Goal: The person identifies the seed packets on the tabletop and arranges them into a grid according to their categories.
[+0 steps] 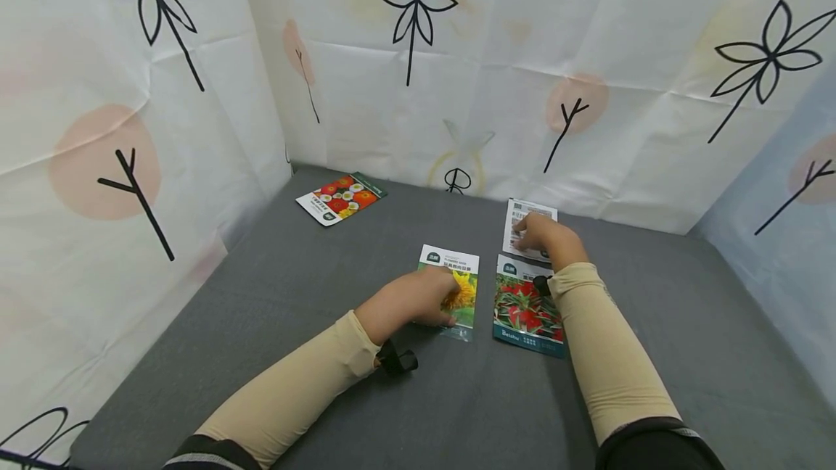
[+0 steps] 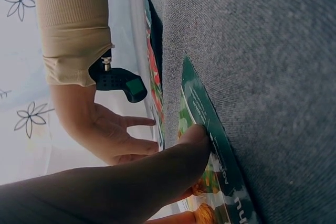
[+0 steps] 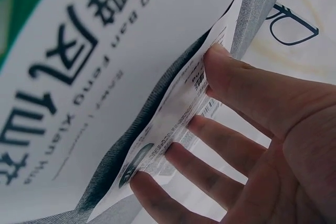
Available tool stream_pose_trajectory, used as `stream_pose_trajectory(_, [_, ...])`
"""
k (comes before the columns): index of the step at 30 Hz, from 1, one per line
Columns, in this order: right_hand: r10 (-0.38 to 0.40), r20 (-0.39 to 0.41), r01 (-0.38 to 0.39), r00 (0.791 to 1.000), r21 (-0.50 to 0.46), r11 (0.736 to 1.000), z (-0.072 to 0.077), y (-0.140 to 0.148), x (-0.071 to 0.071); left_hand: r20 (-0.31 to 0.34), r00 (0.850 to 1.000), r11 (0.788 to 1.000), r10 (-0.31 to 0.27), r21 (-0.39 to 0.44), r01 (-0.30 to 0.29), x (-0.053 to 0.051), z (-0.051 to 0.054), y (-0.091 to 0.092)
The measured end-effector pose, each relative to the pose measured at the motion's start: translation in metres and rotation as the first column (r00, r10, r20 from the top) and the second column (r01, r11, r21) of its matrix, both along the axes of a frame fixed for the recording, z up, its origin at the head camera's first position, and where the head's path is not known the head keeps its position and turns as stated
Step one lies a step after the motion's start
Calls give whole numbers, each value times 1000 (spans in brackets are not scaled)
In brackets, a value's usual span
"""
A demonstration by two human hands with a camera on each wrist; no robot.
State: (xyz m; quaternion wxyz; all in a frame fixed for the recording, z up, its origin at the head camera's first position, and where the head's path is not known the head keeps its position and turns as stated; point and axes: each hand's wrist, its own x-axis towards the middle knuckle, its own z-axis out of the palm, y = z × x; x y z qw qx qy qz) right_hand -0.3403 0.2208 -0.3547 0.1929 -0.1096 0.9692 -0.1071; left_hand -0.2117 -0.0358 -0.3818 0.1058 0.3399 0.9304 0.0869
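Observation:
My left hand [image 1: 421, 296] rests on a flower seed packet [image 1: 464, 261] with a yellow bloom. In the left wrist view its thumb [image 2: 194, 137] touches the packet near the green lower edge; the hand covers part of the picture. Farther right, my right hand [image 1: 547, 236] touches a seed packet lying white printed back up [image 1: 522, 210]. The right wrist view shows its thumb and spread fingertips on that packet's surface [image 3: 157, 124]. Just in front, under my right wrist, lies a red-flower seed packet [image 1: 525, 310], picture up.
Another seed packet [image 1: 342, 198] with red, orange and white flowers lies at the back left of the grey table [image 1: 366, 252]. White cloth walls [image 1: 496, 35] with plant drawings stand along the back and sides.

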Motion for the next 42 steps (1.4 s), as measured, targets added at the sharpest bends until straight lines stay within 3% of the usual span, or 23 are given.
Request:
stream_pose_trajectory(11, [-22, 18, 22, 1000, -8, 1000, -1, 0, -2, -4, 1000, 1000, 4, 16, -4, 0, 1, -2])
stream_pose_trajectory(24, [3, -10, -3, 1000, -13, 1000, -1, 1, -1, -16, 998, 998, 64, -16, -65, 2, 3, -1])
stream_pose_trajectory(33, [-1, -6, 1, 1000, -5, 1000, -2, 1, -2, -39, 998, 998, 57, -14, -57, 5, 8, -2])
stream_pose_trajectory(42, [10, -3, -10, 1000, -3, 1000, -2, 2, -3, -48, 998, 998, 49, 39, -47, 1, 8, -5])
